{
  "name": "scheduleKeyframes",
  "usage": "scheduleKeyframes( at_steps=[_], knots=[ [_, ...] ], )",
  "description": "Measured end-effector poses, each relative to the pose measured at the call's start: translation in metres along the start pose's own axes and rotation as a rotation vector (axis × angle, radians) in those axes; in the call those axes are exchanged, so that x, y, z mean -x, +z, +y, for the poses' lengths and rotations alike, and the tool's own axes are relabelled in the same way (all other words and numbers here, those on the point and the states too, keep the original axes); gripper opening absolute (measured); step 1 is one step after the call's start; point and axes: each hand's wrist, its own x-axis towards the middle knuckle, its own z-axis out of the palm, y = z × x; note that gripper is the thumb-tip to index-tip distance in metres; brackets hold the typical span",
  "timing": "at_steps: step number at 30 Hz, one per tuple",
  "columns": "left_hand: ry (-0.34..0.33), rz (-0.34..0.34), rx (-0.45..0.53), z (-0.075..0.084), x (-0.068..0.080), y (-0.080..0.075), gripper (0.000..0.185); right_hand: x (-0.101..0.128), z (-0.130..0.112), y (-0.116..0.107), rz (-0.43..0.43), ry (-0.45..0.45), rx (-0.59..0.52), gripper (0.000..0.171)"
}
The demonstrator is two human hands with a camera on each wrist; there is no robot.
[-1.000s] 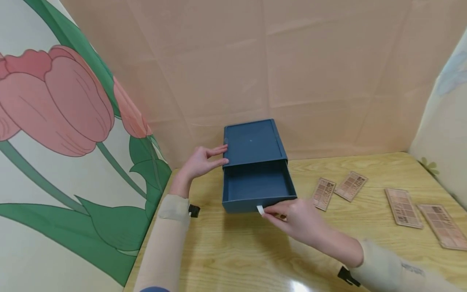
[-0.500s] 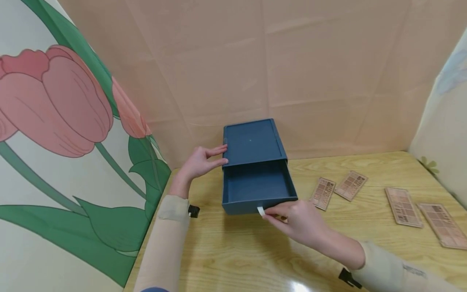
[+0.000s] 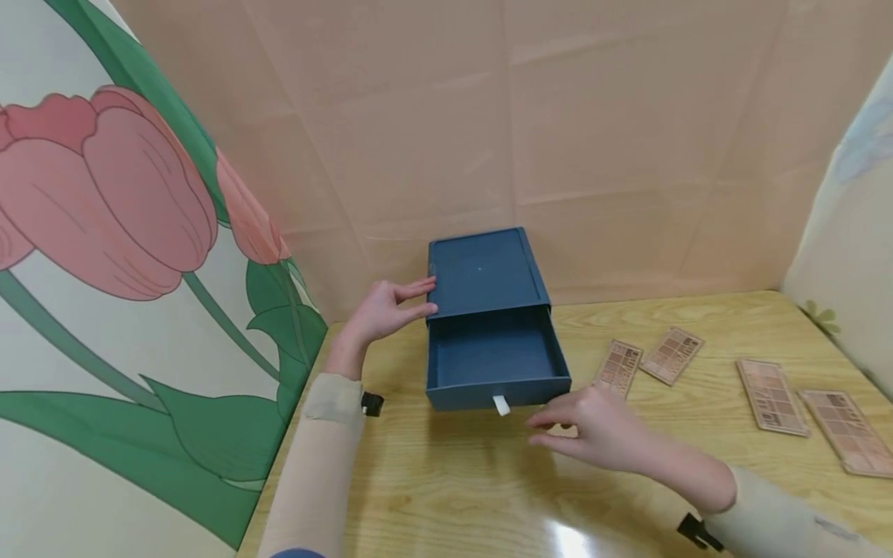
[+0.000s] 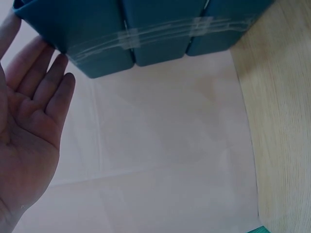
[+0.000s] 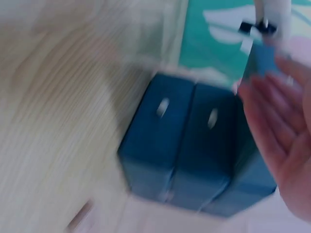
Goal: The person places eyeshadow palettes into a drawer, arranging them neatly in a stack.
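A dark blue drawer cabinet (image 3: 481,271) stands on the table, its top drawer (image 3: 460,397) pulled out with a bare inside. Both wrist views show three stacked tiers, the lower two closed. My left hand (image 3: 380,314) touches the cabinet's left side near the top, fingers fairly straight. A white pull tab (image 3: 501,405) hangs free from the drawer front. Just right of it is my right hand (image 3: 596,426), fingers loosely bent and holding nothing. Behind that hand lies an eyeshadow palette (image 3: 619,364), its lower part hidden. The right wrist view is blurred.
More eyeshadow palettes lie on the wooden table (image 3: 432,496): one (image 3: 672,355) beside the first, another (image 3: 770,395) farther right, and one (image 3: 847,430) near the right edge. A pinkish-beige sheet (image 3: 628,155) hangs behind the cabinet. Clear tape (image 4: 129,39) crosses the cabinet's side.
My right hand has let go of the white tab and moved to the right, away from the drawer front. The drawer has stayed pulled out; my left hand has kept its place.
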Motion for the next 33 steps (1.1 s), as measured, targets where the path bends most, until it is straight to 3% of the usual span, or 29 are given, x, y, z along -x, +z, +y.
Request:
scheduleKeyframes(
  at_steps=[3,7,15,20,24,33],
  knots=[
    [-0.003,0.003,0.002,-0.001,0.000,0.000,0.058,0.019,0.027,-0.011,-0.141,0.015,-0.132,0.016],
    [0.005,0.007,-0.002,-0.001,0.001,-0.001,0.058,0.047,0.073,-0.032,-0.248,0.168,-0.255,0.023],
    [0.014,0.006,0.014,-0.003,0.002,-0.001,0.058,0.084,0.154,-0.065,-0.097,0.426,-0.132,0.038],
    [0.019,-0.003,0.029,-0.003,0.001,-0.001,0.059,0.090,0.177,-0.071,-0.152,0.519,-0.058,0.060],
    [0.016,0.002,0.036,-0.004,0.001,0.000,0.058,0.090,0.190,-0.066,-0.222,0.509,-0.032,0.073],
    [0.005,-0.003,0.027,-0.003,0.001,0.001,0.059,0.084,0.201,-0.058,-0.298,0.511,-0.071,0.081]
  ],
)
